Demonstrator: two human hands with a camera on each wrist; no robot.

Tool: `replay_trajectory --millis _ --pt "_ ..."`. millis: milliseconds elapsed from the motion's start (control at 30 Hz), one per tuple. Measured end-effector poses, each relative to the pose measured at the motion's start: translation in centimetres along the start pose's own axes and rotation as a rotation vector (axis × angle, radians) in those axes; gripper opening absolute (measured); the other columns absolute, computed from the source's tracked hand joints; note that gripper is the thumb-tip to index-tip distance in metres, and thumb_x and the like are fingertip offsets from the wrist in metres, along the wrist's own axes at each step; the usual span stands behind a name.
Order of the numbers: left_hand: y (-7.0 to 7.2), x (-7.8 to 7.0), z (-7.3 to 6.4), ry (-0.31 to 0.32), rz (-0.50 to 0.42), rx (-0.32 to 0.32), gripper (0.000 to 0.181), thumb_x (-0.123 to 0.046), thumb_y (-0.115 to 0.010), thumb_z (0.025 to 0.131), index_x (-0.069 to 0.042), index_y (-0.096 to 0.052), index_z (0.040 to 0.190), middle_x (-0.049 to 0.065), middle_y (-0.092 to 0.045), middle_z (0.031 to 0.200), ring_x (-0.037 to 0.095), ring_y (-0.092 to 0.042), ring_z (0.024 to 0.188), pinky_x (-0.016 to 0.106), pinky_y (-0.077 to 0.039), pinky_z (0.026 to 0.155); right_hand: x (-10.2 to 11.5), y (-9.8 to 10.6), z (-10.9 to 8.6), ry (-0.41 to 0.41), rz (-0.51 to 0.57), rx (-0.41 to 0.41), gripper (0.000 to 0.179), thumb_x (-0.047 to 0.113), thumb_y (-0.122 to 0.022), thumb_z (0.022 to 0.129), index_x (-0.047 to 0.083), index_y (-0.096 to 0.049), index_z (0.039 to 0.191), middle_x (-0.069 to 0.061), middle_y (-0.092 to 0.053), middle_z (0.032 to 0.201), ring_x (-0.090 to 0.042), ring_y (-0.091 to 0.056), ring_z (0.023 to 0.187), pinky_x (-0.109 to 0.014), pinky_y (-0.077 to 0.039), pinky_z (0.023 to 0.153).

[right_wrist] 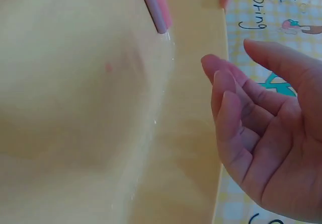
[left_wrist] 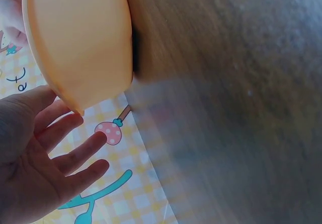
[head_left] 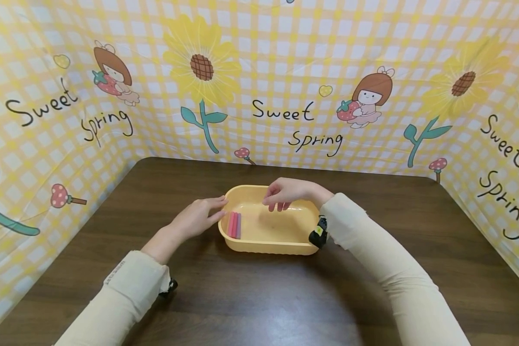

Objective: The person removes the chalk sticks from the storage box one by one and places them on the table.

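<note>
A pale yellow oval basin [head_left: 270,248] sits on the table. Inside, against its left end, three slim sticks [head_left: 234,225] in pink and purple, like chalk, lie side by side. My left hand [head_left: 197,216] rests at the basin's left rim with fingertips right at the edge. From the left wrist view, the fingers of that hand [left_wrist: 45,163] are spread loosely beside the basin's outer wall [left_wrist: 80,38]. Over the far side of the basin hovers my right hand [head_left: 287,191]. Its fingers bend loosely with nothing between them, as the right wrist view shows of the hand [right_wrist: 266,128].
The brown wooden table [head_left: 268,298] extends around the basin on all sides. A yellow checked cloth [head_left: 277,62] with flowers and lettering hangs behind the table and along both sides. Black wrist devices [head_left: 318,232] sit at the sleeve cuffs, the right one overlapping the basin's right end.
</note>
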State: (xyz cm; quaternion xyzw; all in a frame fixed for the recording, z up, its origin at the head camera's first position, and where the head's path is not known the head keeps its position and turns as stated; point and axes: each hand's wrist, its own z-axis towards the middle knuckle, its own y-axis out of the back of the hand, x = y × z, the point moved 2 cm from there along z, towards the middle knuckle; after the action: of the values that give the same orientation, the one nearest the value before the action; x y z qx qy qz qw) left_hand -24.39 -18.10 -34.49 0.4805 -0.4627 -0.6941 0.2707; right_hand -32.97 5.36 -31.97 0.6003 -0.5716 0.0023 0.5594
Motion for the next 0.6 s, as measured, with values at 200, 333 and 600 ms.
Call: replay_trajectory --millis 200,333,600 --pt "-0.1 0.1 0.0 0.000 0.010 -0.003 0.042 -0.018 -0.055 0.094 0.001 -0.051 0.131 0.018 -0.048 0.139 0.034 -0.046 0.129 0.050 -0.037 0.107 0.4 -0.4 1.9 0.005 -0.025 0.055 0.028 0.029 -0.056 0.093 0.007 -0.063 0.109 -0.006 -0.071 0.095 -0.011 -0.063 0.073 -0.023 -0.055 0.069" --pt "0.0 0.1 0.0 0.001 0.015 -0.005 0.042 -0.018 -0.056 0.094 0.001 -0.051 0.131 0.017 -0.049 0.138 0.033 -0.047 0.128 0.050 -0.038 0.107 0.5 -0.7 3.0 0.002 -0.042 0.087 0.027 0.029 -0.057 0.092 0.007 -0.064 0.106 -0.006 -0.071 0.095 -0.010 -0.063 0.073 -0.022 -0.055 0.068" --pt "0.0 0.0 0.0 -0.004 0.024 -0.003 0.042 -0.018 -0.055 0.094 0.001 -0.051 0.131 0.017 -0.049 0.138 0.033 -0.047 0.128 0.049 -0.039 0.106 0.4 -1.6 4.7 -0.020 -0.027 0.114 0.029 0.029 -0.058 0.092 0.006 -0.064 0.107 -0.003 -0.069 0.090 -0.007 -0.059 0.070 -0.018 -0.052 0.065"
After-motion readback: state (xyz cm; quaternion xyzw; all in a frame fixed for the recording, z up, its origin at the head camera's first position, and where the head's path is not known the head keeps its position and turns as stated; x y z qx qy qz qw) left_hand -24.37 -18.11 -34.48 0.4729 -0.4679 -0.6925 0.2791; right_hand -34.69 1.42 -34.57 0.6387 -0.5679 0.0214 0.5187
